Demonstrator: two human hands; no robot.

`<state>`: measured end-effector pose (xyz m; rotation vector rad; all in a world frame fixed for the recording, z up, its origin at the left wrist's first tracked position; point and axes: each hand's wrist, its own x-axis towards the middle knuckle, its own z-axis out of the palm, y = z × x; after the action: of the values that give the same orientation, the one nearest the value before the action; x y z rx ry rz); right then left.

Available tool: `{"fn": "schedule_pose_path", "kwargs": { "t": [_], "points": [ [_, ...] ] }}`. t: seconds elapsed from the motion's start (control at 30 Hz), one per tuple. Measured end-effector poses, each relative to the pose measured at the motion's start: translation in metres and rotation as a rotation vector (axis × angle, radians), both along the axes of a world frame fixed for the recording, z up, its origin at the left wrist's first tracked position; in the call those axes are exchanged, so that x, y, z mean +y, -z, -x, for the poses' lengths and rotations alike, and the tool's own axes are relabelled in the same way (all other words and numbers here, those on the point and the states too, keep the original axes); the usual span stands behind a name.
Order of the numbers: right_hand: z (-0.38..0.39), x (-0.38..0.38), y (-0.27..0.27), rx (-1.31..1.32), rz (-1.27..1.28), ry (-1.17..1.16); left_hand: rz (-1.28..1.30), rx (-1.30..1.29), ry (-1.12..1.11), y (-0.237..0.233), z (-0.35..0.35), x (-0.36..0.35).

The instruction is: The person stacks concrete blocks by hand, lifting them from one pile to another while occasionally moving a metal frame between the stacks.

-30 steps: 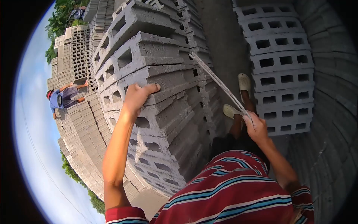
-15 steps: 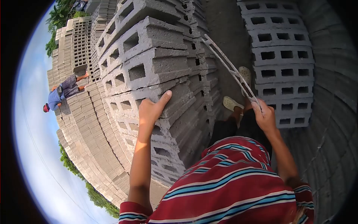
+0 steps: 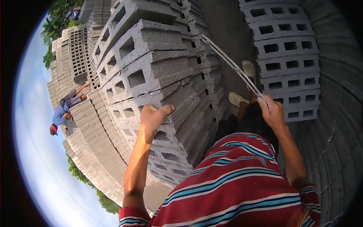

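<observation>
Grey hollow concrete blocks (image 3: 157, 68) form a tall, leaning stack in front of me. My left hand (image 3: 153, 118) grips the near edge of a block in this stack. Its thumb lies along the block's corner, and the other fingers are mostly hidden at the holed face. In my right hand (image 3: 273, 113) is the lower end of a long, narrow tool with parallel pale grey bars (image 3: 230, 64). This tool slants up and left, its far end near the stack's side. My right fingers are closed around it.
Another stack of hollow blocks (image 3: 289, 66) stands at the right, across a narrow dark aisle (image 3: 225, 26) where my feet in pale clogs (image 3: 237, 99) are. Behind at left, a person in blue (image 3: 60, 113) bends on long rows of blocks (image 3: 96, 130).
My left thumb has lowered onto the block's edge. The tool has turned, so its bars look closer together. The distant person is bent further, and the view has shifted slightly.
</observation>
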<state>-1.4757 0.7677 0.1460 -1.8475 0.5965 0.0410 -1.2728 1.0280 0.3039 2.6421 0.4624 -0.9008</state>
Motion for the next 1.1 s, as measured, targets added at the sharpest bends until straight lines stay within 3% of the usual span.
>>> {"fn": "schedule_pose_path", "kwargs": {
  "t": [0.17, 0.27, 0.3, 0.57, 0.77, 0.87, 0.9, 0.97, 1.0, 1.03, 1.1],
  "points": [
    [-0.023, 0.004, 0.001, 0.103, 0.092, -0.008, -0.143, -0.115, 0.124, 0.01, 0.005, 0.012],
    [-0.03, -0.006, 0.014, 0.17, 0.274, 0.032, -0.159, -0.159, 0.121, 0.003, 0.006, 0.0],
    [-0.027, -0.014, 0.029, 0.281, 0.3, 0.037, -0.149, -0.148, 0.114, 0.003, 0.007, 0.002],
    [0.042, -0.093, 0.158, 0.326, 0.773, 0.221, -0.216, -0.183, 0.129, 0.0, 0.008, -0.002],
    [0.063, -0.118, 0.207, 0.711, 0.653, 0.039, -0.141, -0.137, 0.052, -0.003, 0.007, -0.006],
    [0.029, -0.122, 0.215, 1.145, 0.63, -0.045, -0.127, -0.217, 0.177, 0.009, 0.013, 0.012],
    [0.014, -0.126, 0.222, 1.139, 0.59, -0.031, -0.144, -0.087, 0.221, -0.003, 0.008, 0.008],
    [-0.018, -0.138, 0.234, 1.13, 0.516, -0.011, -0.106, -0.122, 0.382, -0.03, 0.003, 0.005],
    [-0.038, -0.14, 0.232, 0.956, 0.45, 0.0, -0.083, -0.142, 0.461, -0.038, 0.003, 0.006],
    [-0.061, -0.141, 0.224, 0.78, 0.388, 0.007, -0.074, -0.361, 0.682, -0.044, 0.002, 0.018],
    [-0.119, -0.139, 0.202, 0.478, 0.295, 0.011, 0.069, -0.326, 0.292, -0.07, -0.014, 0.027]
  ]
}}
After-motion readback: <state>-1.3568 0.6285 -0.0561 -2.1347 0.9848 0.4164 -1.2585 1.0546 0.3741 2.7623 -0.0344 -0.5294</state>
